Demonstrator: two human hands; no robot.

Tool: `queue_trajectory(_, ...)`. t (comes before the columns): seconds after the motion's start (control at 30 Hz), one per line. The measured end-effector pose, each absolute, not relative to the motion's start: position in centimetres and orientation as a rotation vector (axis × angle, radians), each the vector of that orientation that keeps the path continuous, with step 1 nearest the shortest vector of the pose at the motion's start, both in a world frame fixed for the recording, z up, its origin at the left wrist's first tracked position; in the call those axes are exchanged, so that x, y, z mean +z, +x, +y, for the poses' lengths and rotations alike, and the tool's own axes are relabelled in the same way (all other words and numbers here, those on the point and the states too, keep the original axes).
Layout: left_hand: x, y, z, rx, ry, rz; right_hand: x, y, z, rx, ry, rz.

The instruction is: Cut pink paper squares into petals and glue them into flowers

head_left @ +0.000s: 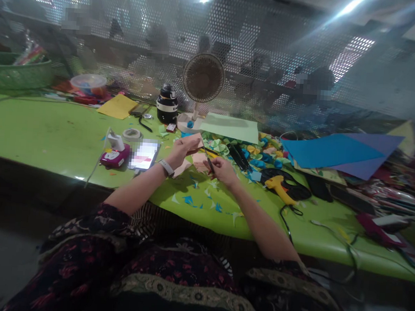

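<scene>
My left hand [179, 152], with a watch on its wrist, grips a small peach paper piece [196, 137] above the table. My right hand [223, 171] is closed round the dark handles of a pair of scissors [209, 163], whose blades point up toward the paper's edge. Whether the blades touch the paper is too small to tell. More peach paper [200, 162] lies beneath, between my hands. Blue and pale paper scraps [188, 200] are scattered on the green table [70, 131] in front of me.
Left of my hands are a lit phone [144, 155], a maroon box with a charger [115, 155] and a tape roll [132, 134]. A fan [203, 78] and a black bottle [167, 105] stand behind. To the right lie folded paper pieces [260, 154], a yellow glue gun [280, 188] and blue sheets [332, 150].
</scene>
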State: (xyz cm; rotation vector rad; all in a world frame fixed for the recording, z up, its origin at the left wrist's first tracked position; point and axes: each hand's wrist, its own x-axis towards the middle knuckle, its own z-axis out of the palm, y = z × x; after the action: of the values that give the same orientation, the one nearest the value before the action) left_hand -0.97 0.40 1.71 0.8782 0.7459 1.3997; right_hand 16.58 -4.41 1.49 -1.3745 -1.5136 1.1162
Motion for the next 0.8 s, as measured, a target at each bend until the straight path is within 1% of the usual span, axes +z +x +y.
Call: queue_trajectory(0.8, 1.53, -0.85, 0.63, 1.408, 0.873, 0.743, 1.69, 16.4, -4.39, 1.142, -1.374, -1.483)
